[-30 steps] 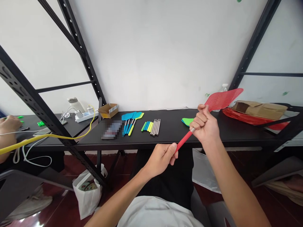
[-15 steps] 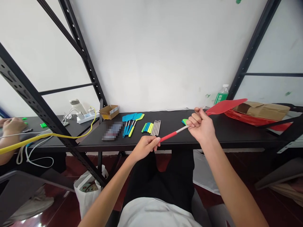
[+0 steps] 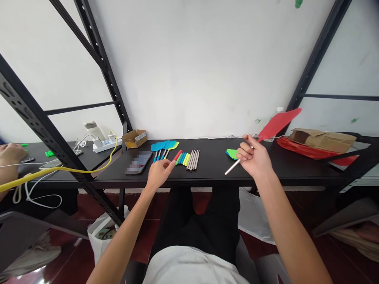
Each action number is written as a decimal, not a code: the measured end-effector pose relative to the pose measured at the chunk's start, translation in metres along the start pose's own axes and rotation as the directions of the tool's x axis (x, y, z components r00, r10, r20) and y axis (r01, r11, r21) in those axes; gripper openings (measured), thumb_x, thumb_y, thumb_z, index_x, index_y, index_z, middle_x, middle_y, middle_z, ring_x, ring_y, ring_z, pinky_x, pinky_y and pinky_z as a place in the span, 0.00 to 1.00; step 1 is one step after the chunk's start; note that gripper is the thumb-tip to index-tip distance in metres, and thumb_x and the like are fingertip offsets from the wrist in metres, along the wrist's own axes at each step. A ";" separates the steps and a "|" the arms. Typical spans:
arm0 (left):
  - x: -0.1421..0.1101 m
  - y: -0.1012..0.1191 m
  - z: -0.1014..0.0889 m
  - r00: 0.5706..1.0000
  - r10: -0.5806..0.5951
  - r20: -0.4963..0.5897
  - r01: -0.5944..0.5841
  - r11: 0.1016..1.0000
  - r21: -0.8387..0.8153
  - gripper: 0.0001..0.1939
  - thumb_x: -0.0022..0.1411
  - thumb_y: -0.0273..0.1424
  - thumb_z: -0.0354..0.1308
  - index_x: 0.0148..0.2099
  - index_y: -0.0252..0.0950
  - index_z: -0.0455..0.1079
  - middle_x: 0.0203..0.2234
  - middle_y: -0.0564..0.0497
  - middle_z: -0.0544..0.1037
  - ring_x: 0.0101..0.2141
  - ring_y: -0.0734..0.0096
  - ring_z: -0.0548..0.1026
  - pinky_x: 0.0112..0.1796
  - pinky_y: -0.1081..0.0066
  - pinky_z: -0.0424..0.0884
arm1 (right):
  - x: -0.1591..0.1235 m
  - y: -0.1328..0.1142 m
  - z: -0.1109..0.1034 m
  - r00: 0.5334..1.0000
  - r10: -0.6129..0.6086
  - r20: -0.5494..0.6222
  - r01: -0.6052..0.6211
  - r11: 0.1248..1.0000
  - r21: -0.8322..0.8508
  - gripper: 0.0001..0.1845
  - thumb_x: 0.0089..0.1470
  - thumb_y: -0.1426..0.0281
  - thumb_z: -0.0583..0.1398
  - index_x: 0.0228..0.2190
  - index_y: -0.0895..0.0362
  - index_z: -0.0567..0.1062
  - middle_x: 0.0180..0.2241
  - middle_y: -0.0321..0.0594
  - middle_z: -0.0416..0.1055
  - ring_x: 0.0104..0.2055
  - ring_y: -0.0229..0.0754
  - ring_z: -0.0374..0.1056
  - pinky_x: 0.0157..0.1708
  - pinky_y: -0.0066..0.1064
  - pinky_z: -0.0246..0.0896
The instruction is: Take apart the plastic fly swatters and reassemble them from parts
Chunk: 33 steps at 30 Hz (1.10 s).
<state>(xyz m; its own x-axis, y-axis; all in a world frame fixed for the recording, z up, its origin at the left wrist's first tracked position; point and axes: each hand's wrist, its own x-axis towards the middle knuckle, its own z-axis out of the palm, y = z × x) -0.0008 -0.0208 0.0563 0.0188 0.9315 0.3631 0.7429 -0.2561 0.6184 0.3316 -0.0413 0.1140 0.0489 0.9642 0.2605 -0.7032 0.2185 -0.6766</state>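
My right hand is closed around a metal rod whose upper end carries a red spatula head, raised above the table. My left hand pinches a red handle sleeve at the left end of a row of green, blue and yellow handle sleeves. Right of those lie several bare metal rods. Behind my left hand are whole spatulas with blue and yellow-green heads, partly covered. Loose green and blue spatula heads lie near my right hand.
A phone and a small cardboard box are at the left of the black table. Red and brown packaging lies at the right, near a bottle. A yellow cable crosses a shelf post; another person's hand is far left.
The red handle sleeve has come off the metal rod. My left hand has carried it left to the sleeve row, while my right hand keeps the rod with the red head.
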 end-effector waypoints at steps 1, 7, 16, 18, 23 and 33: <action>0.003 -0.005 0.002 0.996 -0.037 -0.080 0.047 0.991 0.122 0.24 0.64 0.51 0.51 0.29 0.37 0.73 0.22 0.49 0.76 0.26 0.64 0.73 0.27 0.70 0.60 | 0.000 0.002 0.001 1.000 0.016 0.007 -0.015 1.000 -0.016 0.07 0.59 0.67 0.62 0.31 0.55 0.70 0.15 0.22 0.41 0.14 0.29 0.38 0.14 0.21 0.44; 0.008 -0.029 0.021 0.976 -0.021 -0.218 0.128 0.864 0.488 0.20 0.65 0.46 0.51 0.33 0.38 0.76 0.27 0.43 0.78 0.34 0.52 0.76 0.32 0.65 0.63 | -0.001 0.014 0.005 0.995 0.097 0.024 -0.095 0.993 -0.071 0.07 0.56 0.67 0.64 0.32 0.57 0.71 0.15 0.22 0.42 0.15 0.29 0.36 0.14 0.21 0.43; 0.009 -0.037 0.034 0.979 0.091 -0.182 0.019 0.849 0.528 0.18 0.64 0.47 0.56 0.42 0.37 0.74 0.34 0.44 0.81 0.40 0.52 0.75 0.38 0.63 0.65 | -0.002 0.020 0.011 0.987 0.164 -0.005 -0.162 0.974 -0.158 0.10 0.50 0.68 0.65 0.35 0.55 0.70 0.18 0.24 0.52 0.16 0.29 0.43 0.15 0.21 0.43; 0.008 -0.038 0.033 0.980 0.103 -0.169 -0.002 0.859 0.512 0.17 0.65 0.47 0.56 0.38 0.38 0.73 0.32 0.44 0.80 0.40 0.53 0.75 0.37 0.64 0.65 | -0.003 0.020 0.014 0.987 0.158 -0.023 -0.159 0.974 -0.163 0.10 0.50 0.69 0.64 0.35 0.55 0.69 0.19 0.25 0.54 0.16 0.29 0.45 0.15 0.21 0.43; 0.005 -0.037 0.032 0.983 0.121 -0.138 -0.039 0.875 0.483 0.18 0.68 0.44 0.52 0.33 0.39 0.74 0.32 0.43 0.79 0.40 0.54 0.74 0.36 0.65 0.65 | -0.004 0.020 0.015 0.988 0.146 -0.049 -0.152 0.977 -0.150 0.10 0.47 0.71 0.60 0.34 0.54 0.68 0.22 0.28 0.58 0.17 0.30 0.48 0.15 0.21 0.44; 0.004 -0.029 0.031 0.988 0.101 -0.117 -0.040 0.897 0.440 0.15 0.67 0.37 0.51 0.43 0.38 0.78 0.40 0.42 0.79 0.43 0.55 0.73 0.37 0.66 0.66 | 0.000 0.025 0.012 0.993 0.100 -0.063 -0.105 0.991 -0.081 0.06 0.50 0.69 0.58 0.33 0.56 0.68 0.23 0.31 0.59 0.17 0.30 0.50 0.14 0.19 0.42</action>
<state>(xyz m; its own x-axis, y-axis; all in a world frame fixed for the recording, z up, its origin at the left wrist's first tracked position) -0.0022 -0.0017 0.0184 0.0155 0.8643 0.5027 0.9601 -0.1533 0.2339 0.3057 -0.0374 0.1054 0.0233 0.9888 0.1476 -0.6445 0.1277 -0.7539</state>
